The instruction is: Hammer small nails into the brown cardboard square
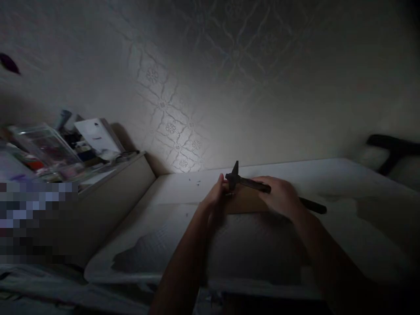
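- The right hand [280, 194] holds a dark hammer [252, 183] by its handle.
- The left hand [216, 192] is right by the hammer's head; it is too dark to see what it holds.
- A flat brown board [246, 202] lies under the hammer on the white desk [170, 190].
- Tiny bits [198, 182] lie on the desk.
- A white box [98, 134] sits off to the left.

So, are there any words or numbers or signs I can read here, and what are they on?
None can be read.
White box: small dark marks, too blurred.
Pale item at far left: purple marks, too blurred.
Hammer: no lettering visible.
Wall: flowery pattern, no writing visible.
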Tool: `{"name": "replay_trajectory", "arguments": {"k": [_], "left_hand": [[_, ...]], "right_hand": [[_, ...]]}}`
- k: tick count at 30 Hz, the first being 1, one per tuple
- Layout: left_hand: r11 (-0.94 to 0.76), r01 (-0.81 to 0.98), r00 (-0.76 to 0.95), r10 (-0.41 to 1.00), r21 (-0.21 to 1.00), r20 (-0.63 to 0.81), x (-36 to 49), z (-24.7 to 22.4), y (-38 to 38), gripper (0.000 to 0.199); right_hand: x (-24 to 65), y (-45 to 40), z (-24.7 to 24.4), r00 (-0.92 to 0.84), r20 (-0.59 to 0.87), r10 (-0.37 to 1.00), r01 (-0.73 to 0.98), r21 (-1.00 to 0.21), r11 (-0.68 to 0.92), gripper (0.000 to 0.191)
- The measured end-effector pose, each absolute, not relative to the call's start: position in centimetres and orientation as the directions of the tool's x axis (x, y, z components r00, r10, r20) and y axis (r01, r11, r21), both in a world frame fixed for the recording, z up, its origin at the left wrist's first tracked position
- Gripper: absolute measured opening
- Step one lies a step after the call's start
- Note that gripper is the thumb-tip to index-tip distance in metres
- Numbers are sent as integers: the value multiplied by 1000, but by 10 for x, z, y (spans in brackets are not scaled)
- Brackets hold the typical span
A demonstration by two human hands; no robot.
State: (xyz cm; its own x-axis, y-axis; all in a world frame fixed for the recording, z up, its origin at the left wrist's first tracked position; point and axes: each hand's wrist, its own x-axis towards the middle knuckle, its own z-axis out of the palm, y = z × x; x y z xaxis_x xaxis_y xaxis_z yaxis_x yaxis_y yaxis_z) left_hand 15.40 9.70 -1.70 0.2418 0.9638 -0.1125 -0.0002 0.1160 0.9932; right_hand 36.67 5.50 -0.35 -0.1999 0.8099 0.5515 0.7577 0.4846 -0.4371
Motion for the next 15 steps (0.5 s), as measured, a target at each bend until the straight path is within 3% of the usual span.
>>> {"name": "replay_trajectory", "arguments": {"k": [6, 15], "left_hand": [[107, -34, 283, 955, 994, -93, 154, -17, 96, 65], [72, 78, 201, 976, 994, -86, 154, -20, 99, 66]], "right_hand": [[369, 55, -4, -219, 541, 812, 756, -432, 492, 42], [371, 54, -2, -231, 515, 825, 766, -426, 481, 45]]}}
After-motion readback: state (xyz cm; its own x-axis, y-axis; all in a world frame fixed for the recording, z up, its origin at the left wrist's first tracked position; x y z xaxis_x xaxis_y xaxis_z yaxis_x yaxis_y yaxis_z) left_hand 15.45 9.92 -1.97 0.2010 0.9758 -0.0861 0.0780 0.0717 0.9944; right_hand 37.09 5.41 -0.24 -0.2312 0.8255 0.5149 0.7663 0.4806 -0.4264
